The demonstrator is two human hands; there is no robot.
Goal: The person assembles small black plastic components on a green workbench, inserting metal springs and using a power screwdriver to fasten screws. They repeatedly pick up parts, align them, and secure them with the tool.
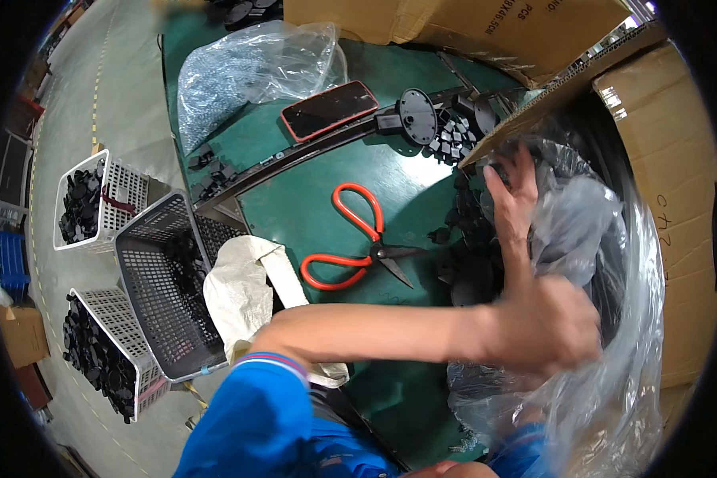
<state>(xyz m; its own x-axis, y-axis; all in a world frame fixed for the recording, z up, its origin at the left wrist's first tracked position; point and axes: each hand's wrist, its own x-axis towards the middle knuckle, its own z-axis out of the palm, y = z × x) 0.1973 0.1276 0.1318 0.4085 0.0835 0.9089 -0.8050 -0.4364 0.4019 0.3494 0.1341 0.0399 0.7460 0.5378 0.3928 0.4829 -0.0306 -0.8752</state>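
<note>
My left forearm reaches across the table from the lower left. My left hand [551, 328] is smeared by motion over the clear plastic bag [577, 231], which lines an open cardboard carton [653, 143] at the right. Its fingers are too blurred to read. Farther off, my right hand [516, 190] is raised beside the carton's edge and the bag, thumb and fingers apart. Its forearm passes beneath the left one. Black plastic parts [466, 215] lie on the green table just left of my right hand.
Orange-handled scissors [377, 248] lie spread on the table [295, 203]. Beyond are a red-edged phone [329, 110], a round black part [417, 117] and a plastic bag of small pieces [215, 88]. At left stand a grey basket [147, 295], a white sack [239, 279] and white baskets [127, 171].
</note>
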